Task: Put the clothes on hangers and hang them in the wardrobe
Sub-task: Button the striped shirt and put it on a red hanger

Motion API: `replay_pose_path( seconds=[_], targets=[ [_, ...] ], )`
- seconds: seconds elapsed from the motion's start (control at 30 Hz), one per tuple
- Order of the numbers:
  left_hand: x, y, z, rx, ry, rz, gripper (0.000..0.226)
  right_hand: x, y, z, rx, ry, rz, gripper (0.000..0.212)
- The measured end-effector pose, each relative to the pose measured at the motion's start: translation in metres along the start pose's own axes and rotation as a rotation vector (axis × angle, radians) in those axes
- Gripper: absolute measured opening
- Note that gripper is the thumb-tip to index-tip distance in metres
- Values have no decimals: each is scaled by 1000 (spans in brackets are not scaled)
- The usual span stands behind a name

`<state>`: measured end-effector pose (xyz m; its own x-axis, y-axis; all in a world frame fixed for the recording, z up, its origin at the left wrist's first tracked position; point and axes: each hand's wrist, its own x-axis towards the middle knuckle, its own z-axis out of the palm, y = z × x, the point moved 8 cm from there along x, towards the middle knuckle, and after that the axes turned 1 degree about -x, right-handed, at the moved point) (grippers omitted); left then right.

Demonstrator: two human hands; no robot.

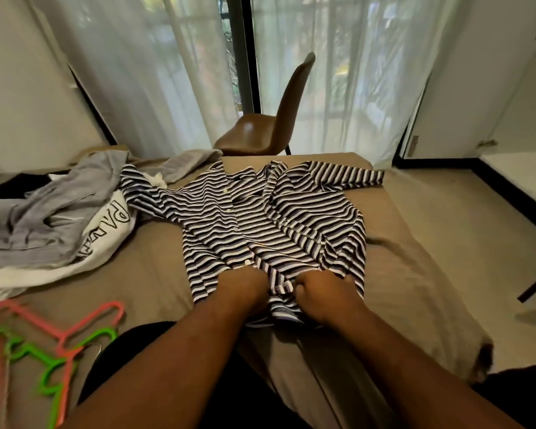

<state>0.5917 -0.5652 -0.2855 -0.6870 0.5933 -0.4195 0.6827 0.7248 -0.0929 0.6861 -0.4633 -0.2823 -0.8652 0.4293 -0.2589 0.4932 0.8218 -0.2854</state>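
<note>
Striped button-up shirt (260, 221) lies flat on the bed (399, 274), front up, collar twd the window, hem twd the person; long axis runs near-to-far. L hand (245, 289) & R hand (319, 292) both curled, gripping the hem. Pink and green hangers (53, 342) lie at the near left.

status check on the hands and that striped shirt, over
Both gripping: left hand and right hand on the near hem of the striped shirt. Shirt spread on the bed, no hanger in it. Pink and green hangers lie apart, near left.
</note>
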Motion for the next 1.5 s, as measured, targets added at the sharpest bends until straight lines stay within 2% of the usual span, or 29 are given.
replay_pose_path(
  seconds=[0.07,0.17,0.23,0.33,0.37,0.43,0.5,0.6,0.7,0.8,0.9,0.97,1.03,1.1,1.17,1.23,1.33,1.4,1.43,1.5],
  targets=[
    [4,6,0,9,31,4,39,3,12,3,-28,19,77,35],
    [5,5,-3,-3,36,-16,38,4,34,-3,77,114,161,48],
    [3,3,-18,-84,112,-32,38,5,47,-11,124,185,208,60],
    [9,6,-37,-270,248,-13,35,12,61,-18,131,176,298,74],
    [13,13,-35,-320,215,37,40,19,65,-16,133,156,315,71],
    [17,31,-22,-280,94,138,53,29,72,-18,151,124,322,49],
    [22,41,-13,-172,46,179,48,38,82,-22,283,117,273,23],
    [32,38,-26,-177,147,198,26,31,103,-42,659,157,219,25],
    [20,31,-60,-226,301,250,30,11,128,-55,1107,127,240,10],
    [-7,49,-114,-344,525,455,28,1,139,-62,1293,79,226,14],
    [-6,94,-119,-353,433,716,30,3,140,-59,1359,93,191,18],
    [8,108,-98,-352,353,772,36,6,135,-53,1309,83,163,17],
    [27,95,-85,-477,358,675,37,9,132,-40,1329,18,158,18],
    [49,57,-72,-611,355,399,35,10,128,-28,1364,-71,178,21],
    [64,17,-52,-704,284,132,30,14,126,-18,1354,-125,199,22],
    [69,-3,-33,-751,191,16,25,18,122,-12,1329,-145,198,18],
    [70,12,-22,-685,136,35,16,22,116,-9,1308,-123,176,8],
    [68,38,-22,-636,165,80,8,25,115,-14,1350,-37,173,5],
    [67,52,-22,-629,189,101,14,26,116,-16,1387,5,177,6],
    [66,80,-17,-623,226,162,46,29,119,-15,1474,39,199,8]
  ],
)
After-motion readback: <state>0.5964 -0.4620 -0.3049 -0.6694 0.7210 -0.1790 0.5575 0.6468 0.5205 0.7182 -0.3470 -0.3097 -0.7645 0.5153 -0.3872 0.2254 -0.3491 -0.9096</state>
